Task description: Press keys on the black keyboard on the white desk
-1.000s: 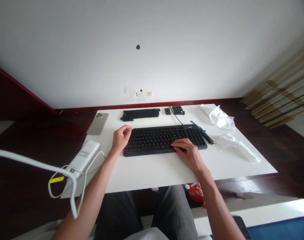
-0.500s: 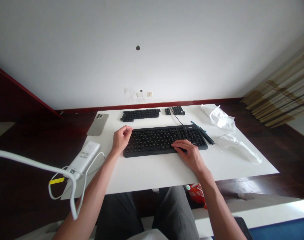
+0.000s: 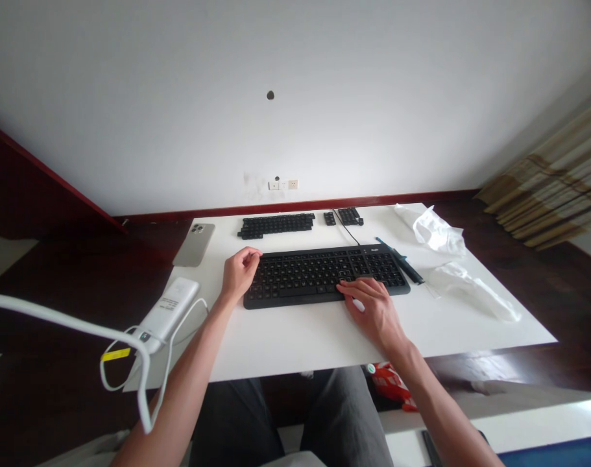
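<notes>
A black keyboard [image 3: 295,295] lies across the middle of the white table [image 3: 285,344]. My left hand [image 3: 239,271] is at its upper left corner, thumb and fingers pinched together; anything between them is too small to make out. My right hand [image 3: 373,308] reaches over the front edge, right of the space bar. Its fingertips and thumb come together on the bottom row, leaving a small gap in the palm. Those fingers cover whatever they pinch. Behind the keyboard, black keycaps [image 3: 278,224] stand in rows, with a small group [image 3: 329,218] and another block [image 3: 349,216] to the right.
A phone [image 3: 194,245] and a white power bank [image 3: 171,308] with a white cable [image 3: 56,314] are at left. Right of the keyboard lie a dark tool [image 3: 409,268] with a blue part and crumpled white plastic [image 3: 475,288]. The keyboard's cord [image 3: 346,228] runs back between the keycaps.
The view has shifted slightly. My right hand's thumb and fingers have bent into a ring over the bottom row. My left hand stays pinched at the keyboard's corner.
</notes>
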`<state>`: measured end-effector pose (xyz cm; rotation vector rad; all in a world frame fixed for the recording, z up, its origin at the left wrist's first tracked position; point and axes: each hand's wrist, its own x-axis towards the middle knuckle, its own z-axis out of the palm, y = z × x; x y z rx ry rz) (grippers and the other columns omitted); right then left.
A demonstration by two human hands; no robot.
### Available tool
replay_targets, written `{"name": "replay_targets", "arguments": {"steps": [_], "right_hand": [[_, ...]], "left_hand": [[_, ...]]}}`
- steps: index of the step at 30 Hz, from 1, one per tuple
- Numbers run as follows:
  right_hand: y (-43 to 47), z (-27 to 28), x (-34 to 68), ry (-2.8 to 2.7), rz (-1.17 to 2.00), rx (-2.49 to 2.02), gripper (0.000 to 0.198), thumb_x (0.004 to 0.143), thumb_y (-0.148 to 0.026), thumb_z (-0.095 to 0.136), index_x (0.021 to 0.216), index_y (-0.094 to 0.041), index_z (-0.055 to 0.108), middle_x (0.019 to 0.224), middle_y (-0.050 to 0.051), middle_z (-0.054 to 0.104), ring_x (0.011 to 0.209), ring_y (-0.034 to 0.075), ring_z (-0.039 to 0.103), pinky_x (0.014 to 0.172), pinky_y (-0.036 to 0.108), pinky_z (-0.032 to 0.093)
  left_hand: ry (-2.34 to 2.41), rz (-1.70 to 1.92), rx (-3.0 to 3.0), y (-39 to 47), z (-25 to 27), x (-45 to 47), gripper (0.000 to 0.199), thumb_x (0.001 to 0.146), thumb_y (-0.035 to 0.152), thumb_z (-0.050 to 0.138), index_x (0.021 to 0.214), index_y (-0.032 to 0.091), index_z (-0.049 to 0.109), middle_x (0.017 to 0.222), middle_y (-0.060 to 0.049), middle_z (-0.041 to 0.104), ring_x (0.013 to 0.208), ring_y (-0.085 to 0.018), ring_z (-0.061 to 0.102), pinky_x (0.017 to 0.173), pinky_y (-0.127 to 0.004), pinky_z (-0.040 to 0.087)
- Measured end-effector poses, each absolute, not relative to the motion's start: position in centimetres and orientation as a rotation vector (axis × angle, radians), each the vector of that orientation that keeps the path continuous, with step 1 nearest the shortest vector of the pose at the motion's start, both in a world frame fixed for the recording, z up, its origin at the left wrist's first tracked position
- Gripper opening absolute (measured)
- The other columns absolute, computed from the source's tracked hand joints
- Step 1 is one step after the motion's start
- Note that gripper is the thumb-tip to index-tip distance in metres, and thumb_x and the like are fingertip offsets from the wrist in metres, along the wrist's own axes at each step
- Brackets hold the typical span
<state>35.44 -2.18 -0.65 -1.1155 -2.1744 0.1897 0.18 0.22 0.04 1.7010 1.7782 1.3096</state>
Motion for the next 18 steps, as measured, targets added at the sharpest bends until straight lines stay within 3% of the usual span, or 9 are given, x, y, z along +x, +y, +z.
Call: {"name": "replay_targets", "arguments": {"steps": [3,8,18], "right_hand": [[-2.3,-1.0,35.4,-2.206,0.15,-1.144,0.032,0.097,-0.014,0.058,0.119,-0.028,0.077,0.117,0.005,0.078,0.106,0.03,0.067,0.09,0.051,0.053],[-1.4,-0.6,35.2,-2.128,0.328,-1.114,0.022,0.098,-0.019,0.059,0.107,-0.026,0.078,0.106,0.006,0.079,0.101,0.028,0.069,0.09,0.048,0.055],[-1.1,-0.7,35.7,-2.016,0.488,-1.158,0.019,0.103,-0.026,0.058,0.112,-0.027,0.075,0.113,0.006,0.076,0.11,0.028,0.065,0.098,0.048,0.055]], "left_hand": [[1.774,1.312,1.711,0.2,-0.1,0.1,0.024,0.096,0.036,0.057,0.089,0.021,0.073,0.066,0.002,0.058,0.06,-0.016,0.05,0.062,-0.027,0.039],[1.761,1.317,1.723,0.2,-0.2,0.0,0.023,0.098,0.036,0.058,0.09,0.021,0.073,0.067,0.002,0.059,0.06,-0.016,0.05,0.06,-0.027,0.038],[1.772,1.315,1.7,0.3,-0.2,0.0,0.023,0.097,0.035,0.057,0.089,0.02,0.073,0.064,0.003,0.056,0.058,-0.015,0.047,0.061,-0.027,0.037]]}}
